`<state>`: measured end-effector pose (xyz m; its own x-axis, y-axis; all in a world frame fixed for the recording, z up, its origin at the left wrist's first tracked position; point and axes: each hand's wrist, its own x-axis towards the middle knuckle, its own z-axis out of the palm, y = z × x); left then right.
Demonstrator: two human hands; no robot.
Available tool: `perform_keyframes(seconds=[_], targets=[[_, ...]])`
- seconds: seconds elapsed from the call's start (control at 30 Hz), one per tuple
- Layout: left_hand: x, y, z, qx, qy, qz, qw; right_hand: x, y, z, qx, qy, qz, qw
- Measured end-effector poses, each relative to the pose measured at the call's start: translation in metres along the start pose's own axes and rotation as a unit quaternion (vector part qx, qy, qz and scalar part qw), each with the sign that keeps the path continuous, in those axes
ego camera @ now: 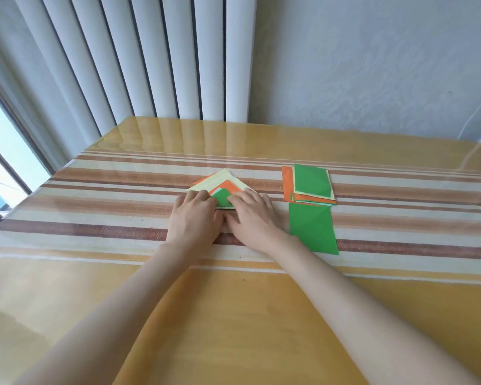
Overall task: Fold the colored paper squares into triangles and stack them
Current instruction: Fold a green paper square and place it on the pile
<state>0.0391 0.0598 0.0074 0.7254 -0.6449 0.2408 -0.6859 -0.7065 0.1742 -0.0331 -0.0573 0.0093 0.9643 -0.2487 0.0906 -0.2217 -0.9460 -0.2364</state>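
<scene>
Folded triangles (pixel 229 177) lie in a loose, fanned stack at the centre of the table (pixel 233 315), apex pointing away from the person. Layers visible: cream, orange, cream, with a small green triangle (pixel 222 199) on top. Paper is thin and matte, with sharp creases and straight edges.

To the right, well apart, is a pile of unfolded squares (pixel 287 187): orange and cream sheets slightly offset, with a green square (pixel 311 180) uppermost showing a diagonal crease. A single green sheet (pixel 313 230) lies flat just in front of that pile, its far edge touching it or tucked under.

The table surface is a striped cloth (pixel 109 218) in brown, cream and orange, under a glossy clear cover.

Left hand (pixel 196 215): palm down, fingers extended, tips resting on the left side of the green triangle. Right hand (pixel 252 215): palm down, fingers extended, pressing its right side. Both appear flat rather than gripping, though the fingertips partly hide the paper edges. The thumbs meet near the stack's base.
</scene>
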Motion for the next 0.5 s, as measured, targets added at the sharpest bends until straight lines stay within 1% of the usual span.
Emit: perform_keyframes(seconds=[0.03,0.07,0.17,0.23,0.3,0.33,0.43,0.5], targets=[[0.001,0.001,-0.004,-0.004,-0.012,-0.015,1.0,-0.007,0.003,-0.001,0.026,-0.023,0.008,0.999],[0.002,0.001,-0.007,-0.019,-0.013,-0.03,0.999,-0.015,0.009,-0.003,0.047,-0.026,0.01,0.998],[-0.002,0.008,-0.016,-0.047,0.053,-0.043,0.997,-0.043,0.029,-0.017,0.092,0.04,0.008,0.995],[-0.011,0.022,-0.021,-0.06,0.091,-0.003,0.994,-0.063,0.048,-0.032,0.099,0.08,0.019,0.992],[-0.025,0.038,-0.02,-0.076,0.119,0.068,0.988,-0.085,0.067,-0.045,0.094,0.084,0.035,0.991],[-0.033,0.045,-0.018,-0.079,0.125,0.091,0.985,-0.096,0.076,-0.049,0.087,0.067,0.047,0.993],[-0.053,0.063,-0.012,-0.108,0.111,0.128,0.98,-0.125,0.095,-0.053,0.064,-0.031,0.079,0.994],[-0.062,0.071,-0.009,-0.144,0.095,0.141,0.975,-0.138,0.099,-0.052,0.044,-0.065,0.073,0.994]])
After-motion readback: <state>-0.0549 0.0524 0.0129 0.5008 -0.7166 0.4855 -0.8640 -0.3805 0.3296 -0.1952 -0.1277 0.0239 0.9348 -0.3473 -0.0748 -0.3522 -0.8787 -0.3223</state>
